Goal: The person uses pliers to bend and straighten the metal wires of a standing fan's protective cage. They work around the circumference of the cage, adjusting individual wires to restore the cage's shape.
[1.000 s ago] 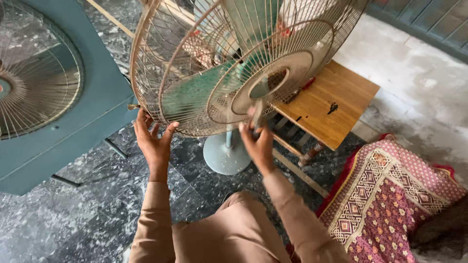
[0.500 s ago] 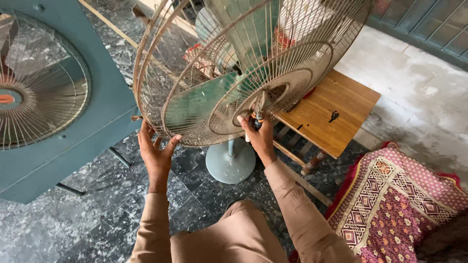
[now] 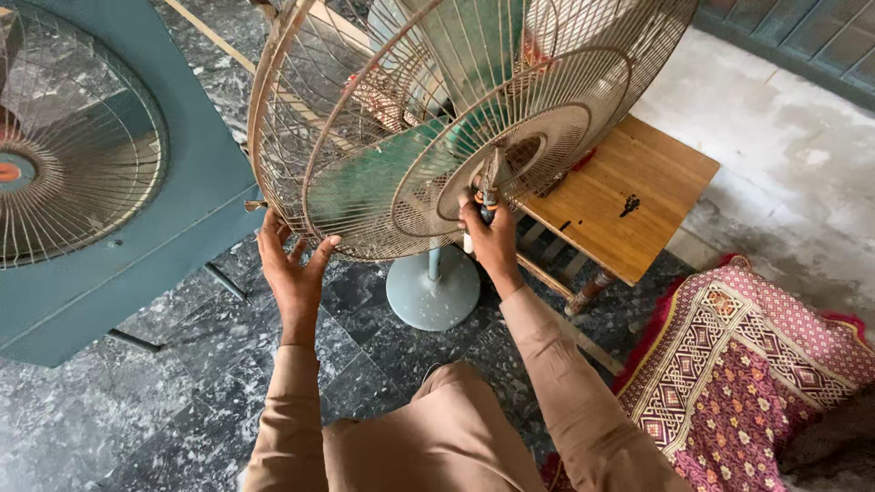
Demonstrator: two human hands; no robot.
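we cannot tell what tool the right hand (image 3: 492,239) grips at the centre of the fan guard (image 3: 456,128); its tip is lost behind the wires. the guard's top runs off the upper edge. the blades are blurred behind mesh. the blue cooler (image 3: 100,182) is cut by the left edge, the patterned rug (image 3: 756,364) by the right.

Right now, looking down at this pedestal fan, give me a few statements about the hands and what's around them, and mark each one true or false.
1. The left hand touches the lower rim of the wire fan guard. True.
2. The right hand rests flat on the wooden table. False: it is at the guard's centre, gripping a small tool.
3. The fan's round base stands on the dark marbled floor. True.
4. A patterned red rug lies left of the person. False: it lies to the right.
5. The fan blade behind the guard is green. True.
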